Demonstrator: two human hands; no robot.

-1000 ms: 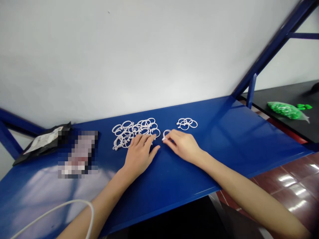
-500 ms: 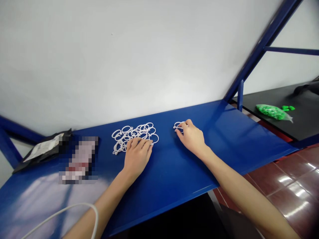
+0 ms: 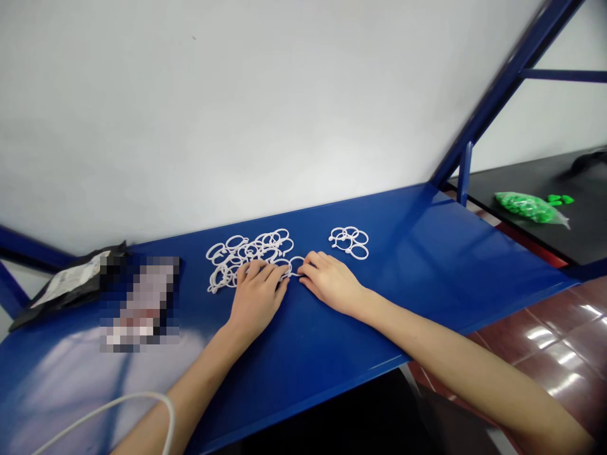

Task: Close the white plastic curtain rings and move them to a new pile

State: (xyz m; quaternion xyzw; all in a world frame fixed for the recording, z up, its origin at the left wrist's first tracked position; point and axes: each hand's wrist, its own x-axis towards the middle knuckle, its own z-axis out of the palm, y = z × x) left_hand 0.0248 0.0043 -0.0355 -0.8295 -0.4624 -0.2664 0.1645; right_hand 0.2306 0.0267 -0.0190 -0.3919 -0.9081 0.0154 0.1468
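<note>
Several thin white plastic rings with small knobs lie in a tangled pile [image 3: 251, 249] on the blue table. My left hand [image 3: 256, 294] rests palm down on the near edge of this pile, its fingers apart and touching the rings. Just right of it, my right hand [image 3: 332, 281] pinches the edge of one white ring [image 3: 296, 260], which lies between both hands. The right thumb and fingertips partly cover that ring. Farther right and back, a small group of white rings [image 3: 349, 241] lies apart from the pile.
On the left of the blue table [image 3: 303, 341] are a black package with a white label [image 3: 71, 278] and a blurred-out flat object [image 3: 147, 297]. A white cable [image 3: 137, 395] crosses the lower left. A bag of green pieces [image 3: 528, 207] sits on a black table at right.
My right hand has let go of the rings at the right group and moved left to a ring by the pile. My left hand has stayed at the pile.
</note>
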